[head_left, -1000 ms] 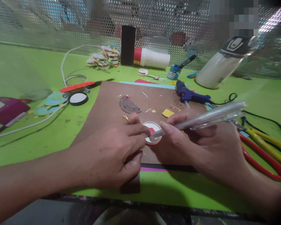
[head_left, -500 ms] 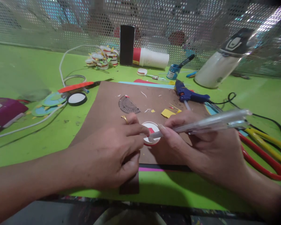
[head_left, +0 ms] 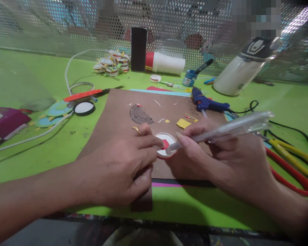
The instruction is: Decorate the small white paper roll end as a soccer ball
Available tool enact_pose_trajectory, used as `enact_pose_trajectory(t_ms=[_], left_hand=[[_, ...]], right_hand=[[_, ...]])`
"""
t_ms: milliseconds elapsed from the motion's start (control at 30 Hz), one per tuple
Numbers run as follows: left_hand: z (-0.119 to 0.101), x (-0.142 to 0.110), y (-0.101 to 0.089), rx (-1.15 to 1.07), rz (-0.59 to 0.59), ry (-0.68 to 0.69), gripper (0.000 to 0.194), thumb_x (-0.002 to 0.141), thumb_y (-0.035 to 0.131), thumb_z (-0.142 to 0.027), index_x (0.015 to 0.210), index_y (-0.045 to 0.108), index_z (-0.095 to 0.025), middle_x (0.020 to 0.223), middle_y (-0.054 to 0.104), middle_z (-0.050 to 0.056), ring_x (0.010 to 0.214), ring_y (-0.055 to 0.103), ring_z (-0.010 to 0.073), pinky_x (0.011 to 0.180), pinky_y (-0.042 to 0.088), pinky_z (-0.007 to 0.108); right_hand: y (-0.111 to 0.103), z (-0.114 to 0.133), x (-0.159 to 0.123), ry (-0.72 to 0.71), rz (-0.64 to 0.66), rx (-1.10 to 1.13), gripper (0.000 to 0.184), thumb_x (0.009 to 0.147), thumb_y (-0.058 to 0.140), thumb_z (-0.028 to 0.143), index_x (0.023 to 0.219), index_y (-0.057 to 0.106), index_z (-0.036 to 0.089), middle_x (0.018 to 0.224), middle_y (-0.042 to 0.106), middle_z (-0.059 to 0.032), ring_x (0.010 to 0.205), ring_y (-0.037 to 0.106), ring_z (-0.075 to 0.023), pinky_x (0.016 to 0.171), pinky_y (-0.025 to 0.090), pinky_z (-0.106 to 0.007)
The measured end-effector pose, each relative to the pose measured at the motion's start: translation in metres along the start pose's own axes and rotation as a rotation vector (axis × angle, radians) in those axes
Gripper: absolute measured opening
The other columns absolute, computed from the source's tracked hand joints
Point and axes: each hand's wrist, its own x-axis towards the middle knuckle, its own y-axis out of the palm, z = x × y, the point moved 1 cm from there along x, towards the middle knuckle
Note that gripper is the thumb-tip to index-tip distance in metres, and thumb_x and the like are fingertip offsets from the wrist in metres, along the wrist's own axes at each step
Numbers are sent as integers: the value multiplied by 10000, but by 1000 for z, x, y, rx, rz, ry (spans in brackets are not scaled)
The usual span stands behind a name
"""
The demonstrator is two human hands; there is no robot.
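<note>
Since it looks like thin card, the white disc (head_left: 171, 139) should be light and fairly stiff yet easily dented, best taken by its edge. Its face is pale and round with a red band low on the rim, and it lies flat on the brown sheet (head_left: 100, 133). On it sits a small, angular red piece (head_left: 165, 142), probably paper, light enough to slide under a careless touch; a fingertip on top suits it better than a pinch.

Reaching in from 8 o'clock, the left hand (head_left: 123, 164) rests its index fingertip on the red piece, other fingers curled, gripping nothing that shows. From 4 o'clock, the right hand (head_left: 236, 167) pinches the clear pen (head_left: 228, 128) between thumb and index finger, tip just beside the red piece; whether it touches the disc I cannot tell. That barrel looks smooth and perhaps slippery.

Between 10 and 11 o'clock lies the protractor (head_left: 141, 115), with yellow paper (head_left: 183, 123) between 1 and 2. Farther off, the blue glue gun (head_left: 212, 104) is at 2 o'clock, the black-rimmed disc (head_left: 84, 108) near 10, the dark phone (head_left: 139, 49) between 11 and 12, and the white cup (head_left: 169, 64) at 12.
</note>
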Motion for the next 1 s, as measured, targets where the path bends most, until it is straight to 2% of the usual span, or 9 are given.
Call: enact_pose_trajectory(t_ms=[267, 467, 567, 700, 1000], left_hand=[[1, 0, 2, -23, -18, 0, 178, 887, 476, -80, 748, 507, -186, 933, 674, 87, 854, 587, 199, 871, 480, 378], [1, -1, 0, -9, -3, -7, 183, 889, 485, -81, 742, 514, -186, 914, 671, 81, 848, 593, 196, 922, 481, 393], [0, 1, -3, 9, 0, 3, 192, 897, 469, -75, 749, 528, -181, 911, 684, 83, 850, 601, 194, 955, 479, 405], [1, 2, -2, -7, -22, 4, 170, 892, 473, -80, 777, 542, -185, 944, 691, 84, 875, 603, 199, 903, 495, 388], [1, 2, -3, -23, -9, -5, 165, 892, 482, -73, 773, 534, -174, 949, 675, 88, 887, 595, 198, 881, 479, 373]], right_hand=[[-1, 0, -2, 19, -22, -43, 250, 911, 627, 223, 662, 614, 234, 483, 603, 50, 371, 506, -104, 415, 383, -250], [2, 3, -3, 53, -113, 12, 180, 906, 656, 197, 731, 638, 236, 606, 694, 43, 482, 604, -104, 478, 460, -225], [3, 5, -1, 56, -70, 30, 176, 898, 658, 193, 729, 644, 239, 625, 715, 36, 510, 637, -118, 516, 508, -233], [3, 4, -1, 47, -36, 40, 167, 908, 645, 200, 747, 666, 239, 655, 731, 26, 571, 678, -140, 601, 554, -259], [3, 1, -2, 38, -15, 39, 174, 920, 637, 206, 751, 674, 227, 632, 715, 34, 534, 644, -121, 548, 504, -249]])
